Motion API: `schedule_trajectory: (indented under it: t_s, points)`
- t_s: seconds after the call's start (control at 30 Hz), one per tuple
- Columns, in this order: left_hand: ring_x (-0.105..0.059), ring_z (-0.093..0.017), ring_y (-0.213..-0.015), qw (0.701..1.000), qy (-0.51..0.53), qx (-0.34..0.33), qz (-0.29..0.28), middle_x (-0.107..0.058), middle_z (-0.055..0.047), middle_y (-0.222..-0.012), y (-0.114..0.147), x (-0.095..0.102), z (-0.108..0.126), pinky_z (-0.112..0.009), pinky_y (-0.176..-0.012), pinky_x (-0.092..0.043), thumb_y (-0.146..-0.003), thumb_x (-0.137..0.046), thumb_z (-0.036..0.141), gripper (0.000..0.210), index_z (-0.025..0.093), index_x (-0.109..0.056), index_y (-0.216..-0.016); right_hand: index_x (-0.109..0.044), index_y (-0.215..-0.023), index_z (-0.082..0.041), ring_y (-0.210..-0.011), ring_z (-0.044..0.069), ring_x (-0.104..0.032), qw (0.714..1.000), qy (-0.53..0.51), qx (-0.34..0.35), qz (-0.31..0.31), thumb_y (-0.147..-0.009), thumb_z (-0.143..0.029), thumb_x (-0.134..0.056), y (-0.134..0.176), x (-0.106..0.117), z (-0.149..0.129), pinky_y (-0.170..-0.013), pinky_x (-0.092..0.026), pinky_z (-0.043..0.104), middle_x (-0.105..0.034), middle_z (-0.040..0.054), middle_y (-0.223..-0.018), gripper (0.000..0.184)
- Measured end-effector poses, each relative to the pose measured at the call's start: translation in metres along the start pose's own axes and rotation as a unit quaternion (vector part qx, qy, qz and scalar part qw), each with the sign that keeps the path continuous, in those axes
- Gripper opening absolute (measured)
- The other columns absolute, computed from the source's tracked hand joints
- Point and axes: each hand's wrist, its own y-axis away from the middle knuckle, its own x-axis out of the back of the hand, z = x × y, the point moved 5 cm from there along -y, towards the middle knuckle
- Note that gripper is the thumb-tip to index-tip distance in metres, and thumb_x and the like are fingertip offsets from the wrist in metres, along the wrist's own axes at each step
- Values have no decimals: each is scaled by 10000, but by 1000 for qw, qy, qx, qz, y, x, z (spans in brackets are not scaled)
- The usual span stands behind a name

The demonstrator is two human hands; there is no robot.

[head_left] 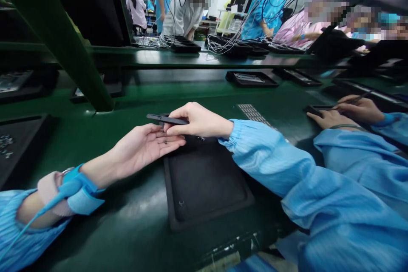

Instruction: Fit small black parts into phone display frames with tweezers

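My left hand (143, 148) lies palm up with the fingers stretched out flat. A small dark metal part (166, 142) rests on its fingers. My right hand (199, 121) is closed round a slim black tool (164, 119) with a rounded end, held just above the left fingertips. Its exact kind I cannot make out. Below both hands is a shallow black tray (207, 182), where a tiny metal piece (181, 204) sits in the near left corner. More small pieces (200, 138) show by its far edge, partly hidden by the right wrist.
A black tray (35, 136) of small metal parts stands at left, behind a slanted green post (60, 38). A perforated metal strip (255, 114) lies to the right. Beyond it a co-worker's hands (347, 112) work at a black tray. More trays (251, 80) line the back.
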Motion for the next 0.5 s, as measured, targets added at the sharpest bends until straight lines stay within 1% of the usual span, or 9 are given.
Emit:
schedule_trajectory:
  t_s: [0.13, 0.23, 0.33, 0.4, 0.5]
  points:
    - [-650, -341, -987, 1000, -11, 24, -15, -609, -329, -1087, 0, -1, -3, -350, -790, -592, -911, -246, 102, 466, -123, -377, -1298, -701, -913, -89, -720, 73, -535, 1000, 9, -8, -6, -784, -221, -615, 3, 3, 5, -651, -358, 174, -635, 6, -757, 204]
    - [-643, -354, -988, 1000, -6, 16, -10, -607, -315, -1106, 1, -1, -3, -362, -791, -594, -921, -257, 111, 450, -94, -395, -1298, -698, -911, -95, -707, 71, -527, 1000, 9, -8, -25, -784, -243, -609, 2, 0, 7, -641, -355, 174, -629, 3, -753, 214]
    - [-642, -370, -973, 1000, 2, 1, -1, -603, -295, -1136, 2, -1, -2, -373, -774, -602, -926, -279, 111, 421, -60, -434, -1277, -674, -858, -97, -655, 61, -505, 999, 5, -12, -34, -750, -241, -633, 1, -4, 6, -601, -348, 167, -612, -10, -717, 184]
    - [-638, -381, -972, 1000, 6, 1, 1, -599, -297, -1141, 2, -1, -3, -378, -766, -605, -926, -282, 110, 405, -65, -459, -1246, -653, -822, -100, -617, 52, -485, 999, 9, -17, -34, -722, -217, -648, 1, -5, 5, -576, -339, 164, -598, -21, -693, 154]
    - [-630, -390, -985, 1000, 11, 4, 1, -608, -293, -1124, 2, 1, -4, -389, -778, -603, -925, -300, 112, 379, -62, -491, -1202, -656, -806, -98, -619, 50, -487, 999, 21, -18, -32, -708, -173, -653, 3, -3, 2, -585, -342, 163, -600, -23, -692, 124]
